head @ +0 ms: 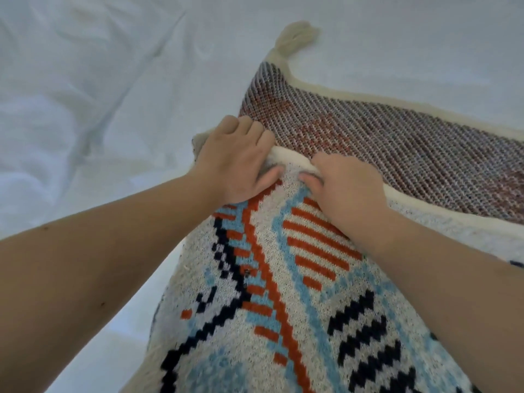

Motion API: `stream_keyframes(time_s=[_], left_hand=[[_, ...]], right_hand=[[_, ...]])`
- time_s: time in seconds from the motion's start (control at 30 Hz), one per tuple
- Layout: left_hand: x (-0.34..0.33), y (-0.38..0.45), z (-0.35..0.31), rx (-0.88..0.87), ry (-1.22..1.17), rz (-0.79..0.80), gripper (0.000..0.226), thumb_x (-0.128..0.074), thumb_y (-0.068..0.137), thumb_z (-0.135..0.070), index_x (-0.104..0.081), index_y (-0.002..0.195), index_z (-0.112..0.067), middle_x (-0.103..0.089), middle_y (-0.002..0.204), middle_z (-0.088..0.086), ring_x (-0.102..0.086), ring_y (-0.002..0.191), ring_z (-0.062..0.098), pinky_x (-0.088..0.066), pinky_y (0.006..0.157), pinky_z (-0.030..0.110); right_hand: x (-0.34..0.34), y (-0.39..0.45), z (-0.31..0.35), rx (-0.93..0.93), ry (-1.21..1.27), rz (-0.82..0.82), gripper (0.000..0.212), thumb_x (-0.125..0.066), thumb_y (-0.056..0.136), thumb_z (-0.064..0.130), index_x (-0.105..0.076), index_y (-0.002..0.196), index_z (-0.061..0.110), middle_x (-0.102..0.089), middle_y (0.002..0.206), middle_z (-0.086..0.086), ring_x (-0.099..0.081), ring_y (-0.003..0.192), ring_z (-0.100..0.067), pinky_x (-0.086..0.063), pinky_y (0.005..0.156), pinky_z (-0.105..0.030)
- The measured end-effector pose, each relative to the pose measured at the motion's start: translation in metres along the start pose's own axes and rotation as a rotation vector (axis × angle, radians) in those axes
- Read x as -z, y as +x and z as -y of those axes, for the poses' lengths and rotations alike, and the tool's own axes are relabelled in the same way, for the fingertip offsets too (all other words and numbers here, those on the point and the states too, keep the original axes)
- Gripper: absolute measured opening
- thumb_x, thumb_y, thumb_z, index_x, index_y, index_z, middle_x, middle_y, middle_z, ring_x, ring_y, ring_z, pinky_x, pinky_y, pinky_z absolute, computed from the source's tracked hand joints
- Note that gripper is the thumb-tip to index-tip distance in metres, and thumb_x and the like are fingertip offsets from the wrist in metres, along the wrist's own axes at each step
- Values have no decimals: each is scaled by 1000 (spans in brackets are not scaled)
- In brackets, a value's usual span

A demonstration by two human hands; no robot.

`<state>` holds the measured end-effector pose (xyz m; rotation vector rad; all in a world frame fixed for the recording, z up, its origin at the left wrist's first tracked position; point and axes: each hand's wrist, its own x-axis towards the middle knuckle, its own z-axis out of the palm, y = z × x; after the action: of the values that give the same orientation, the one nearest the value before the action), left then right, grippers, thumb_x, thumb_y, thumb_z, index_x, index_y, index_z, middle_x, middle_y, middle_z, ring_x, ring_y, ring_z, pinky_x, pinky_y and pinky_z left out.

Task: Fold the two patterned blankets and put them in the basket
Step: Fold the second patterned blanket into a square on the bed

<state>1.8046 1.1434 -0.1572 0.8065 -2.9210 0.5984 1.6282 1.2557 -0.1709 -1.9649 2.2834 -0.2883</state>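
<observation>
A knitted patterned blanket with orange, light blue and navy shapes on cream lies folded over itself on the bed. Its reverse side, a brown-grey weave, shows beyond the fold, ending in a cream tassel at the far corner. My left hand grips the cream hem of the upper layer, fingers curled over the edge, thumb on the pattern. My right hand pinches the same hem just to the right. The two hands nearly touch. No basket or second blanket is in view.
A wrinkled white bedsheet covers the whole surface to the left and behind the blanket. Another cream tassel peeks out just left of my left hand.
</observation>
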Motion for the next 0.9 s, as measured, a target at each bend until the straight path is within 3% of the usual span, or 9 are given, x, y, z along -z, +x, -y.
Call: stream_keyframes(time_s=[0.2, 0.3, 0.43, 0.47, 0.53, 0.6, 0.7, 0.8, 0.9], left_hand=[[14, 72, 28, 40, 90, -107, 55, -30, 100, -58, -54, 101, -7, -57, 96, 12, -50, 90, 30, -25, 85, 39], [17, 102, 31, 58, 158, -15, 57, -26, 102, -55, -48, 118, -4, -51, 113, 15, -45, 108, 32, -24, 99, 43], [-5, 113, 37, 527, -169, 281, 86, -37, 95, -66, -10, 155, -11, -23, 157, 20, -21, 146, 40, -17, 117, 55], [-14, 111, 41, 685, -368, 369, 96, -43, 91, -71, -5, 157, -12, -22, 159, 19, -24, 146, 41, -24, 115, 55], [-31, 105, 48, 858, -693, 465, 95, -51, 84, -77, -31, 148, -8, -53, 135, 14, -55, 120, 34, -51, 92, 46], [-46, 101, 45, 880, -849, 362, 68, -55, 84, -72, -53, 121, -14, -60, 98, -1, -60, 85, 17, -46, 63, 31], [-63, 100, 27, 792, -900, 188, 51, -57, 91, -61, -49, 126, -26, -60, 100, -11, -58, 85, 10, -43, 69, 29], [-85, 96, 17, 679, -812, 114, 59, -50, 93, -63, -40, 139, -29, -62, 118, -7, -59, 104, 16, -44, 82, 33], [-97, 95, 19, 677, -747, 101, 60, -45, 93, -66, -39, 140, -28, -62, 119, -5, -58, 104, 18, -43, 81, 32]], right_hand=[[34, 69, -33, -88, -167, -226, 36, -44, 101, 47, -39, 84, 16, -31, 65, 4, -40, 65, -23, -27, 60, -34], [40, 92, -55, -130, -218, -285, 35, -44, 102, 45, -39, 86, 14, -33, 68, 1, -39, 68, -26, -28, 63, -37], [28, 113, -77, -208, -263, -194, 48, -37, 101, 49, -55, 111, 5, -58, 103, -15, -53, 96, -35, -41, 85, -44], [21, 117, -78, -231, -255, -119, 55, -33, 101, 53, -53, 123, 7, -57, 116, -17, -52, 106, -37, -40, 91, -46], [1, 120, -75, -260, -200, 35, 64, -24, 99, 60, -45, 137, 13, -50, 132, -18, -46, 120, -38, -36, 99, -47], [-26, 116, -73, -287, -156, 52, 66, -18, 99, 61, -39, 143, 17, -44, 139, -16, -40, 126, -36, -32, 103, -49], [-63, 104, -76, -300, -132, -81, 64, -14, 101, 58, -34, 148, 21, -39, 146, -13, -33, 133, -34, -29, 105, -48], [-78, 105, -83, -299, -117, -153, 62, -16, 102, 57, -35, 148, 21, -38, 149, -14, -31, 137, -35, -28, 107, -50], [-86, 111, -85, -297, -100, -174, 60, -19, 102, 56, -37, 147, 21, -37, 149, -14, -28, 139, -35, -26, 109, -50]])
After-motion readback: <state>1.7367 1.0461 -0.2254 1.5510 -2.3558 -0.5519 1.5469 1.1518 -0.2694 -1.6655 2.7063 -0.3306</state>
